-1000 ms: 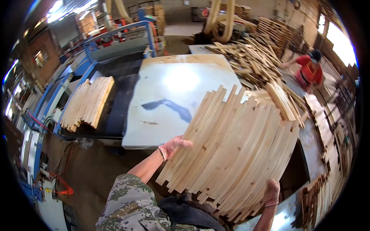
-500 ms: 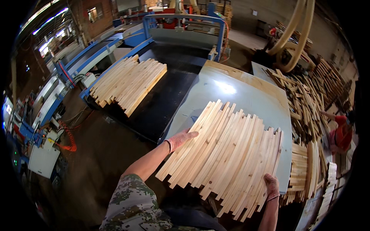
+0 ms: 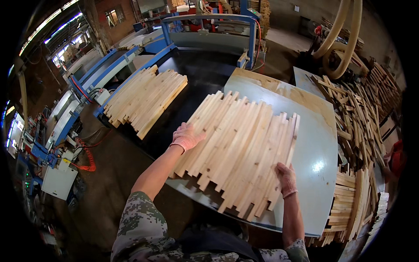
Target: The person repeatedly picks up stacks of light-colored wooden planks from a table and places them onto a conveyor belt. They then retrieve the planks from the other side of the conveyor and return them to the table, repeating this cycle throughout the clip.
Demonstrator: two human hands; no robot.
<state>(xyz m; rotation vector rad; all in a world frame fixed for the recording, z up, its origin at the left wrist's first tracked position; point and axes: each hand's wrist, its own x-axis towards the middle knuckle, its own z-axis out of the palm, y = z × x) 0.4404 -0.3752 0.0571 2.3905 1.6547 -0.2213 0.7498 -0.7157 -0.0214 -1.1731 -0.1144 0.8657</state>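
Observation:
A wide bundle of pale wooden strips (image 3: pixel 238 150), laid side by side with uneven ends, is squeezed between my two gloved hands. My left hand (image 3: pixel 187 136) presses the left edge of the bundle, thumb over the top. At the right edge, my right hand (image 3: pixel 286 178) grips the outermost strips. Beneath the bundle lies a smooth grey tabletop (image 3: pixel 312 144); whether the strips rest on it or hang just above, I cannot tell. A second group of strips (image 3: pixel 146 98) lies on the black machine bed (image 3: pixel 196 65) to the left.
A blue gantry frame (image 3: pixel 209 17) spans the far end of the bed. Heaped wood offcuts (image 3: pixel 355 118) and stacked strips (image 3: pixel 345 203) stand along the right. A control box (image 3: pixel 60 179) with a red coiled hose (image 3: pixel 89 159) is at the left. Part of a person in red (image 3: pixel 396 153) shows at far right.
Both hands have carried the bundle forward and to the left, toward the black bed. The near edge of the grey tabletop has come into view below it.

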